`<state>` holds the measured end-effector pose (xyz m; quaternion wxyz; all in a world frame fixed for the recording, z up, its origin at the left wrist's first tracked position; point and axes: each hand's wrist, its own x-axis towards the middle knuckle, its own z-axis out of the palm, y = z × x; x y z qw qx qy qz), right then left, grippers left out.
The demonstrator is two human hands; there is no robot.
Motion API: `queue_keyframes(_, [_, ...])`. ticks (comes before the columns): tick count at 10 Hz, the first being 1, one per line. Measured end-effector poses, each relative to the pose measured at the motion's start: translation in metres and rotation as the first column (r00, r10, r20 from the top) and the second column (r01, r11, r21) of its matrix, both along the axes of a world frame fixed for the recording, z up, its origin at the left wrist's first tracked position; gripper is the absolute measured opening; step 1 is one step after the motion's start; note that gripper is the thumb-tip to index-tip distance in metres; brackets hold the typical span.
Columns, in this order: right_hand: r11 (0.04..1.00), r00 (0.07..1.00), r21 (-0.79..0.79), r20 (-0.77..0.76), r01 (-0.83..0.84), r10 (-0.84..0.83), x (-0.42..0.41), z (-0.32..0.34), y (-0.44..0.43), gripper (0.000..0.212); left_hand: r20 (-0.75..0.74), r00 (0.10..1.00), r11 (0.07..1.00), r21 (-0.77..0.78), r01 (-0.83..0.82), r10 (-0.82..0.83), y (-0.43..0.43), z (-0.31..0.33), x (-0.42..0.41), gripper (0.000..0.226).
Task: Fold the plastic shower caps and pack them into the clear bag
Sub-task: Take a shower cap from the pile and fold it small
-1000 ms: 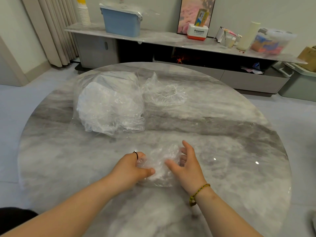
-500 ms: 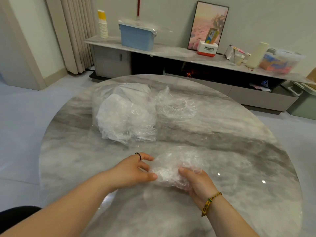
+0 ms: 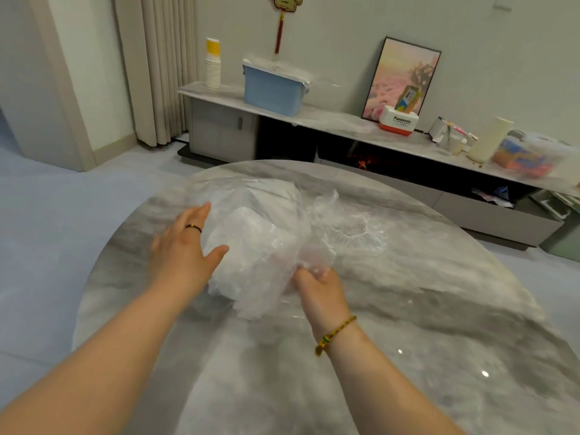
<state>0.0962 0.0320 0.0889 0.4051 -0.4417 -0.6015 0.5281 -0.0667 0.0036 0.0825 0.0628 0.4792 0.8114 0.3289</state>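
A clear bag (image 3: pixel 251 233) stuffed with white folded shower caps lies on the round marble table (image 3: pixel 423 324). My left hand (image 3: pixel 185 249) is spread open with straight fingers against the bag's left side. My right hand (image 3: pixel 317 284) grips a crumpled folded shower cap (image 3: pixel 309 252) at the bag's right edge; I cannot tell whether the cap is inside the bag's mouth. One loose shower cap (image 3: pixel 351 224), unfolded with its elastic rim showing, lies on the table just right of the bag.
Behind the table runs a low marble sideboard (image 3: pixel 329 120) carrying a blue lidded bin (image 3: pixel 273 89), a stack of paper cups (image 3: pixel 212 65), a framed picture (image 3: pixel 401 80) and small boxes. Pale floor (image 3: pixel 56 215) lies to the left.
Both hands moved from the near table up to the bag. The right hand carried the folded cap there; the left let go of it and spread against the bag. The view tilted up.
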Motion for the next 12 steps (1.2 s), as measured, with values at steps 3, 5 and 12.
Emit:
queue_keyframes(3, [0.997, 0.954, 0.037, 0.297, -0.064, 0.05, -0.067, -0.012, 0.063, 0.028, 0.121, 0.984, 0.973, 0.172, -0.151, 0.132, 0.011, -0.022, -0.022, 0.022])
queue_keyframes(5, [0.999, 0.844, -0.016, 0.536, 0.042, -0.027, -0.078, -0.017, 0.091, 0.033, 0.084, 0.992, 0.941, 0.318, -0.114, 0.092, 0.011, -0.016, -0.014, 0.031])
queue_keyframes(12, [0.839, 0.919, -0.509, -0.206, 0.192, -0.335, -0.063, 0.009, 0.067, 0.058, -0.077, 0.996, 0.973, 0.229, -0.024, 0.043, 0.013, -0.027, -0.014, 0.009])
